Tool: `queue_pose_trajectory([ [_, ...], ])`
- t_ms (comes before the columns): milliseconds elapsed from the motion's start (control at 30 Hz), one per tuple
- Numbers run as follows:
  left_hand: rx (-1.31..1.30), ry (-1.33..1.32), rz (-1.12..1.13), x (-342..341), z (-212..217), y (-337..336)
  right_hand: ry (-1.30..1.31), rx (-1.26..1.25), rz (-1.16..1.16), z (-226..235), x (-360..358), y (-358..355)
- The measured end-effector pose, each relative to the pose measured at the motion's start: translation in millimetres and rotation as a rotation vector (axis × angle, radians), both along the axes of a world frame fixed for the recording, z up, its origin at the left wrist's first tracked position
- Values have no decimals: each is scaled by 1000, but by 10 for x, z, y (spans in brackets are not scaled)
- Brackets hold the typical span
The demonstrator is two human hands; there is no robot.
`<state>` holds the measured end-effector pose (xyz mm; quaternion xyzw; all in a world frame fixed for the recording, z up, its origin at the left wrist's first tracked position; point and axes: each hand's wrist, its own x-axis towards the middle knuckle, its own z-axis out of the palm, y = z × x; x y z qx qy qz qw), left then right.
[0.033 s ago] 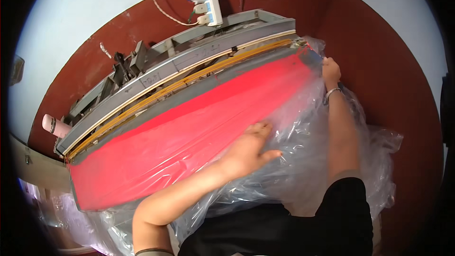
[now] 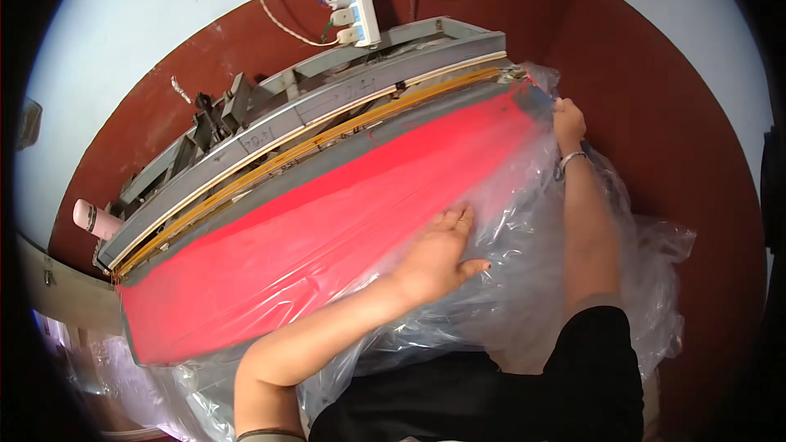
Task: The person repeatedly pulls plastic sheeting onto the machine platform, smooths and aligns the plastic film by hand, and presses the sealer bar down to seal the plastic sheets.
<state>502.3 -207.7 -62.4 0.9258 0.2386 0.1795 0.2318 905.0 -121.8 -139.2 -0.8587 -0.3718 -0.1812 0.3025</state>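
A large sheet of clear plastic film (image 2: 524, 254) lies over a long red panel (image 2: 327, 213) and hangs in loose folds toward me. My left hand (image 2: 438, 254) rests on the film near the panel's near edge, palm down, fingers stretched and thumb apart. At the far right corner, my right hand (image 2: 569, 124) is closed on the film's edge. Beside its fingers shows a small dark blue piece (image 2: 542, 96), whose kind I cannot tell. A bracelet circles the right wrist.
Behind the panel runs a long grey metal frame (image 2: 282, 127) with yellow-brown strips (image 2: 360, 117) along it. A white power strip (image 2: 360, 8) with plugs and cables stands above. A pink bottle-like cylinder (image 2: 96, 219) sits at the frame's left end. Purplish film (image 2: 123, 376) lies lower left.
My left hand has slid slightly to the right over the film, and its fingers look straighter. My right hand keeps its place at the corner.
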Motion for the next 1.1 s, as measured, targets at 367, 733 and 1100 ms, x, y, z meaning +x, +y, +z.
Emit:
queue_pose_trajectory([
  [367, -1026, -595, 200, 178, -4, -313, 140, 112, 83, -47, 100, 2],
  [733, -755, 151, 620, -2829, 501, -1782, 137, 203, 385, -242, 370, 79],
  [1100, 423, -222, 1395, -4726, 2297, -1990, 240, -25, 328, -304, 544, 178],
])
